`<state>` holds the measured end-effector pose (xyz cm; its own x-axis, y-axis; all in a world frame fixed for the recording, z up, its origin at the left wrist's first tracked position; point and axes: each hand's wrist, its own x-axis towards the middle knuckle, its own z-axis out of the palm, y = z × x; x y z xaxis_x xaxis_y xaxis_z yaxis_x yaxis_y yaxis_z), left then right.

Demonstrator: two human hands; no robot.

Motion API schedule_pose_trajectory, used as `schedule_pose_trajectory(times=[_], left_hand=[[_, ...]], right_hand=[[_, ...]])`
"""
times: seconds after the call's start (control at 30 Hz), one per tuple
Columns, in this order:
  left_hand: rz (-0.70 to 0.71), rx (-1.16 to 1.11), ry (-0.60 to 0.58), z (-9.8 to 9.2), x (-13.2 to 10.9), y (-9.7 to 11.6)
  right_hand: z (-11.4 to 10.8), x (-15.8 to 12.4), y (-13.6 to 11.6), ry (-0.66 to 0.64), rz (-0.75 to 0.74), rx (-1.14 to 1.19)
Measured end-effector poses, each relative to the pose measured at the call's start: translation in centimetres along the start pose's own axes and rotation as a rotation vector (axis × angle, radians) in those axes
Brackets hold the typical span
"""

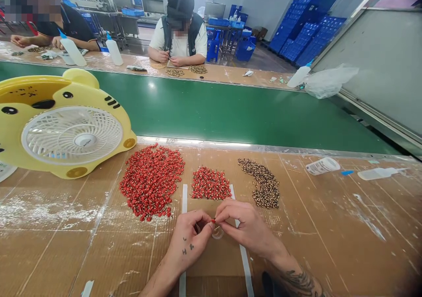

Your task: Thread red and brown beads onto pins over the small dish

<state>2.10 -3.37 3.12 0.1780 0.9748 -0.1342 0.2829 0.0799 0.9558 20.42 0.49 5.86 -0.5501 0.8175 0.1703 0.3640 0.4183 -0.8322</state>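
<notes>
My left hand (194, 240) and my right hand (242, 224) meet over the cardboard-covered table, fingertips nearly touching. Between them is a tiny red piece (213, 221), pinched by the left thumb and forefinger. The right thumb and forefinger close at its other side; what they grip is too small to make out. Just beyond the hands lies a small pile of red pieces (211, 183), with a larger red pile (151, 180) to its left. A curved pile of dark and tan pieces (265, 187) sits to the right. Under the hands is a small clear round item (217, 233).
A yellow fan (75, 125) stands at left. White tape strips (246, 270) flank the work spot. A white tub (323, 166) and a glue bottle (379, 173) lie at right. Beyond the green belt (231, 112), two people work at another table.
</notes>
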Motion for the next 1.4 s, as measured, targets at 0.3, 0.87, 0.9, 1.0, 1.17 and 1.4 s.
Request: schedule_pose_trajectory(times=[0.3, 0.87, 0.9, 1.0, 1.17, 1.4], left_hand=[[0.031, 0.037, 0.011, 0.0, -0.1, 0.2], [0.155, 0.117, -0.022, -0.4, -0.7, 0.4], [0.160, 0.114, -0.029, -0.4, -0.8, 0.5], [0.147, 0.110, -0.031, -0.3, -0.9, 0.5], [0.126, 0.085, -0.015, 0.0, -1.0, 0.4], [0.146, 0.059, -0.019, 0.2, -1.0, -0.2]], right_hand=[[-0.4, 0.0, -0.3, -0.027, -0.018, -0.063], [-0.7, 0.2, 0.0, -0.062, 0.208, 0.199], [-0.7, 0.3, 0.0, -0.068, 0.217, 0.212], [-0.7, 0.3, -0.1, -0.087, 0.205, 0.203], [-0.4, 0.2, -0.5, -0.089, 0.194, 0.209], [0.1, -0.1, -0.2, -0.071, 0.228, 0.225]])
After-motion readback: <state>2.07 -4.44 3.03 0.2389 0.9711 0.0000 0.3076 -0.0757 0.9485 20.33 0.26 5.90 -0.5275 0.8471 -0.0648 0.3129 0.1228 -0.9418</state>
